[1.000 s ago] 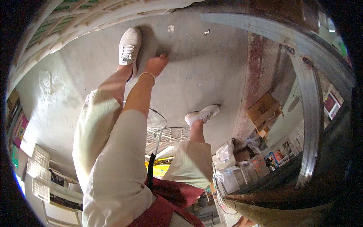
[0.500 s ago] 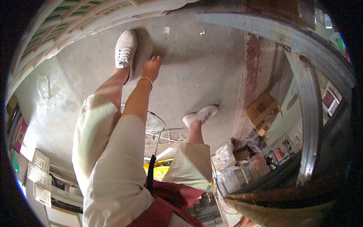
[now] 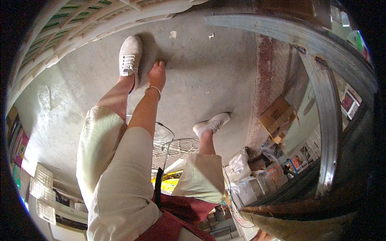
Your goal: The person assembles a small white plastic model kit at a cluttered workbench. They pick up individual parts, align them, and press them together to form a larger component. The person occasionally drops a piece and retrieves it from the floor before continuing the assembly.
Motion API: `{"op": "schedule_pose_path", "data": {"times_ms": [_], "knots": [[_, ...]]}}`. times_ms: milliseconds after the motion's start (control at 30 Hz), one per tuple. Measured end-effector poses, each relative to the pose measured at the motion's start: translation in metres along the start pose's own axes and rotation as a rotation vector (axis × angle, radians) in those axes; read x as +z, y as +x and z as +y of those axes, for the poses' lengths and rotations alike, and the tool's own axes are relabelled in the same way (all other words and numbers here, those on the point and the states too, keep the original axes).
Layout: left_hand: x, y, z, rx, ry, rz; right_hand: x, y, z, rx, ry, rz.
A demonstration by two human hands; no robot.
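Observation:
My left hand (image 3: 156,75) is stretched out low in front of me, over the grey concrete floor, with a thin bracelet (image 3: 153,88) on its wrist and a pale sleeve behind it. Its fingers are curled closed; whatever may be inside them is hidden. Just left of it is my light laced shoe (image 3: 130,55). A sliver of skin, probably my right hand (image 3: 262,235), shows at the lower edge beside a tan-brown covered edge (image 3: 297,231); its fingers are hidden.
A pale plastic lattice crate (image 3: 72,30) curves across the upper left. Metal frame bars (image 3: 329,104) stand at the right. A torn cardboard box (image 3: 277,118) and plastic bags (image 3: 238,162) lie on the right. Behind my legs is a wire mesh basket (image 3: 185,146).
My left hand has drawn slightly back and left, and its fingers look more tightly curled. The view has shifted a little; my feet stay in place.

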State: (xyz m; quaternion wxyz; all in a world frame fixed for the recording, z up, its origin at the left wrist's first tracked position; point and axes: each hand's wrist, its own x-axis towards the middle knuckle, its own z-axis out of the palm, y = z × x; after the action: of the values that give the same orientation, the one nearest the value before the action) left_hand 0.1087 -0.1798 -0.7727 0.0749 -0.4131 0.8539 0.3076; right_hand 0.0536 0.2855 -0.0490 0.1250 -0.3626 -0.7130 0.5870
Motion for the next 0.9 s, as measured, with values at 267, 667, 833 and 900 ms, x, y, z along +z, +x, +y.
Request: {"op": "schedule_pose_path", "data": {"times_ms": [267,667,833,900], "knots": [[0.001,0.009,0.000,0.007,0.035,-0.103,-0.005,-0.007,-0.025,-0.013,-0.018,-0.025],[-0.058,-0.046,0.099,-0.163,-0.292,-0.268,-0.024,-0.005,-0.037,-0.166,-0.025,-0.043],[-0.084,-0.120,0.144,0.464,-0.320,-0.178,-0.029,-0.007,-0.023,-0.009,0.390,-0.309],[-0.130,-0.146,0.198,0.435,-0.236,-0.269,-0.029,-0.010,-0.019,0.061,0.522,-0.363]]}}
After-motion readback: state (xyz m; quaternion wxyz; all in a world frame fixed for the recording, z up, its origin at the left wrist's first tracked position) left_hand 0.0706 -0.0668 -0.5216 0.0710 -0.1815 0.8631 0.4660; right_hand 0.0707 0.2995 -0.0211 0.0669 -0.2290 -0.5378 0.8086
